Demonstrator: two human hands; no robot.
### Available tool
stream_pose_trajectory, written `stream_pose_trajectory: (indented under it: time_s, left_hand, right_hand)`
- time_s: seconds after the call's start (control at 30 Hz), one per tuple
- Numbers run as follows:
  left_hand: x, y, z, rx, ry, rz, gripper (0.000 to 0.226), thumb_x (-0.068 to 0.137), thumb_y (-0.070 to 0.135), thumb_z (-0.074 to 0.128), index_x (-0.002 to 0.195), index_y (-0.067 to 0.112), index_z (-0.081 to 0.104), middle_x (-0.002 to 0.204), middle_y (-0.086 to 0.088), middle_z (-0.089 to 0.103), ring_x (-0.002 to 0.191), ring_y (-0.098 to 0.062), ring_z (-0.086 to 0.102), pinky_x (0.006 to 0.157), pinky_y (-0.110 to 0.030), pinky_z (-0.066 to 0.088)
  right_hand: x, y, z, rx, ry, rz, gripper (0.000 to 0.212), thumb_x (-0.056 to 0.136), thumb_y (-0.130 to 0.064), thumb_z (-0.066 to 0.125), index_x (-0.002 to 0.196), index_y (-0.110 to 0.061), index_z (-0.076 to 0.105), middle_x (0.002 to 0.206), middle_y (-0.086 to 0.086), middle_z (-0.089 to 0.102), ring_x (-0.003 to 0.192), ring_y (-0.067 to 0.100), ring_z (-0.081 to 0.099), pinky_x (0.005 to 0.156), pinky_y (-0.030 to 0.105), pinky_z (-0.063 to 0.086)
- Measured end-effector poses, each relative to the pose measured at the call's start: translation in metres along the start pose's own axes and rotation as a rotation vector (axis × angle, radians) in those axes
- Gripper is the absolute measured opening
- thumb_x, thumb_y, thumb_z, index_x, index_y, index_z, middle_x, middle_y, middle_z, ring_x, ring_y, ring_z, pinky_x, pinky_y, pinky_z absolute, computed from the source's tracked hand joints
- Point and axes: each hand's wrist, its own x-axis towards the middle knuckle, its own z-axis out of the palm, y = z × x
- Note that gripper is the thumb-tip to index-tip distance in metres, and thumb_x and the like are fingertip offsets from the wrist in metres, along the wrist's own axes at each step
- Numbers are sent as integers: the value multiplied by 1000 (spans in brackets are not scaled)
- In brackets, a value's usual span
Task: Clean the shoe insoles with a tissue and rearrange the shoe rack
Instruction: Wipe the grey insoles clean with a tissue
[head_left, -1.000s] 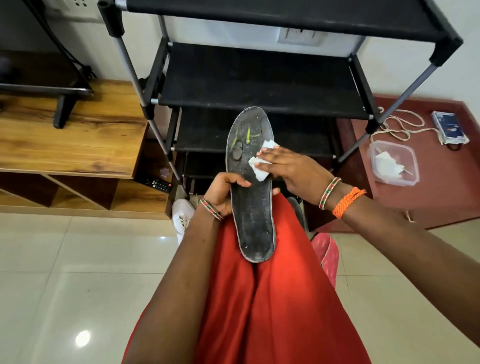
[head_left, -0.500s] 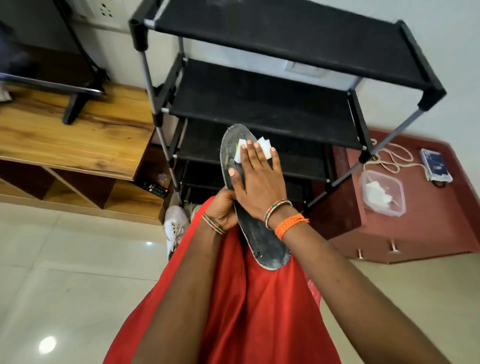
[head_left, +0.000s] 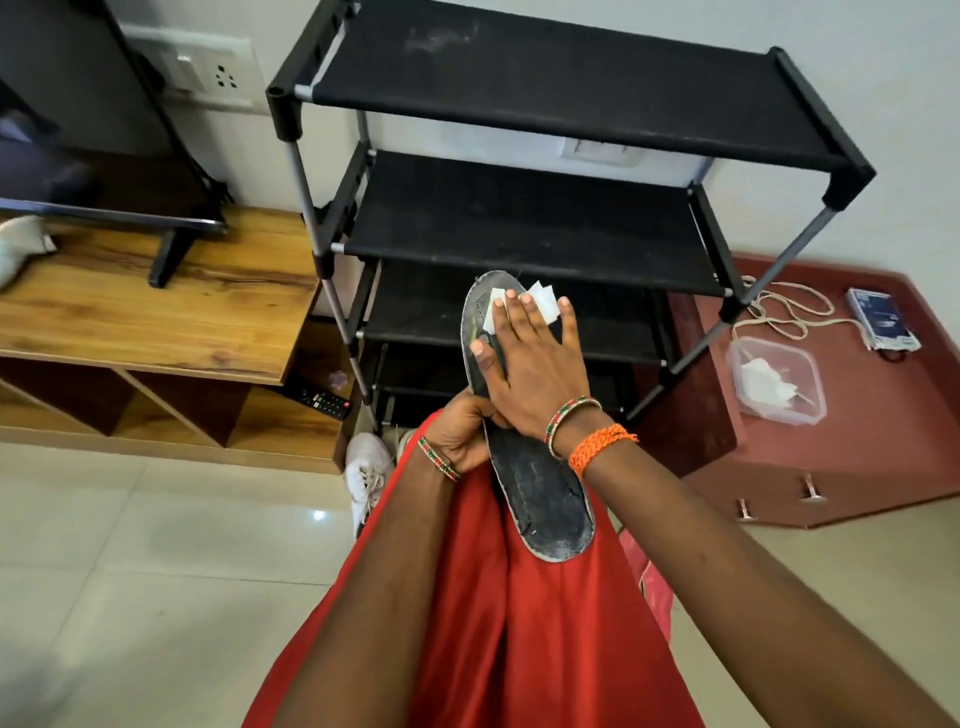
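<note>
Wooden TV unit at far left, with a remote in its lower compartment and a white sneaker on the floor just beside it. Left hand, fingers curled, grips the left edge of the dark insole near its middle; the insole's heel rests on the red-clad lap. Right hand lies flat, fingers straight, pressing a white tissue onto the insole's toe end. Black shoe rack stands behind. Clear container of tissues sits on the maroon cabinet at right
</note>
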Motion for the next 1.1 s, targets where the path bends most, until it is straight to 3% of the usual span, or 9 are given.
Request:
stream_pose_trajectory:
  time_s: [0.17,0.23,0.4,0.5,0.6,0.7,0.83,0.97,1.1]
  left_hand:
    - [2,-4,2,-159,-89,14,39,79,3,44,116,12,55,103,-9,70,92,-18,69,83,-32,55]
    - [7,-6,0,-139,-89,-1,44,75,-2,48,115,11,56,106,-12,66,93,-21,66,83,-34,54]
    - [13,-10,-7,26,-22,16,57,76,-24,22,108,8,57,88,-15,67,83,-23,63,73,-30,53]
    - [9,-11,-5,25,-92,23,35,89,3,46,123,10,51,107,-11,65,99,-21,62,89,-34,51]
    - [8,-10,-4,1,-81,13,32,99,24,32,123,12,50,110,-5,66,99,-14,65,90,-28,52]
    - [12,-11,-8,37,-122,12,27,89,2,43,106,11,63,101,-11,66,94,-21,63,85,-33,52]
    - [11,-14,-6,139,-73,-49,55,66,-30,18,85,-3,62,74,-16,69,72,-25,69,65,-33,58]
    - [10,-14,-7,165,-46,-53,53,69,-29,19,92,-1,58,74,-14,69,82,-30,63,67,-31,58]
    - [9,-12,-7,114,-71,-36,39,79,-2,42,114,9,56,99,-12,68,93,-22,65,82,-33,54]
  right_hand:
    - [-15,0,4,-3,4,-52,79,86,-55,-8,149,-14,16,157,3,15,145,19,10,114,46,-14]
    - [-13,3,5,-10,-2,-54,74,89,-54,-5,149,-15,16,157,2,16,145,18,10,113,46,-14]
    - [1,4,8,1,10,26,61,98,-48,13,150,-17,11,158,2,12,145,19,7,114,50,-12]
    - [-9,-2,12,36,12,37,60,98,-47,14,150,-18,10,157,2,13,145,19,8,113,51,-11]
    - [-23,-6,11,44,7,19,61,97,-48,11,149,-18,15,157,1,15,145,19,12,113,51,-11]
    - [-19,0,7,40,0,18,58,98,-48,13,148,-19,20,156,0,19,144,18,13,114,50,-11]
    - [4,16,1,-41,6,83,59,98,-47,13,146,-16,26,154,2,26,144,24,16,114,51,-8]
    - [-11,12,7,-1,-2,85,70,92,-50,1,147,-14,25,154,3,26,144,22,15,114,48,-10]
    - [-33,4,10,24,-1,50,81,84,-52,-7,148,-13,23,154,4,26,144,20,17,114,45,-11]
